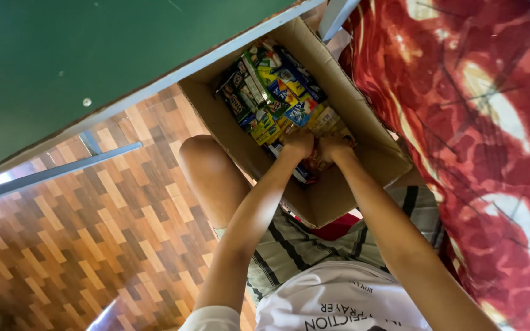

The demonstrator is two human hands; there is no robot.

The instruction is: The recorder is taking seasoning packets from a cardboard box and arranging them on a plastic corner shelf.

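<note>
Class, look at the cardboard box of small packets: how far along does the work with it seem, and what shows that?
Done: the cardboard box stands open, packed with colourful packets. In hand: the left hand and right hand both reach in, gripping packets at the near end. Left: most packets lie untouched at the far end.

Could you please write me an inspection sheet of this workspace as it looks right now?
Surface: wood-pattern parquet floor; a green tabletop with a white edge overhangs it.
Job's things: open cardboard box resting against the person's knees, packed with colourful small packets.
Clutter: nothing seen.
Hands: left hand and right hand are both down in the near end of the box among the packets; whether they grip anything cannot be told.
Cables: nothing seen.
Surroundings: red and white patterned fabric at the right; grey metal table leg; striped shorts.
</note>
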